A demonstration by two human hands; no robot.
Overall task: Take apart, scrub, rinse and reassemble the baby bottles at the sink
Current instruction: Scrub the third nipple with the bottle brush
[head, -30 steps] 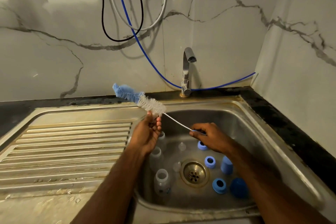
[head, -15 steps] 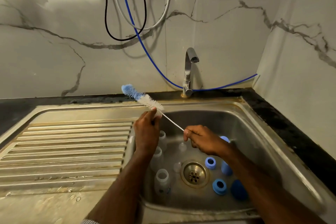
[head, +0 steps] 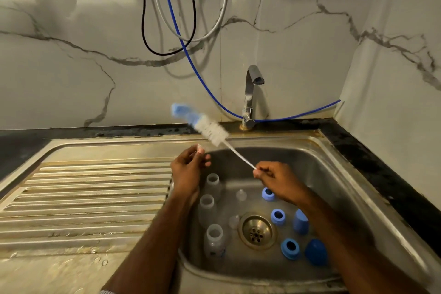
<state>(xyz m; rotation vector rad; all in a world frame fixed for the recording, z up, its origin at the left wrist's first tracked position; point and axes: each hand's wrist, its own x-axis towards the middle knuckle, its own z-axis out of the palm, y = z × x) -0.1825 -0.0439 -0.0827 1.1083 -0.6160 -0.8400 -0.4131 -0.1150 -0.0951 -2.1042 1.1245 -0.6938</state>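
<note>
While your right hand [head: 278,180] pinches the light, whippy bottle brush [head: 210,129] by its thin wire, your loosely curled, empty left hand [head: 188,172] should take the stem under the bristles

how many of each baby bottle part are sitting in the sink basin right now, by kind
clear bottles: 3
clear teats: 2
blue screw rings: 3
blue caps: 2
total: 10
The bottle brush is not counted; the right hand holds it above the basin.
</note>
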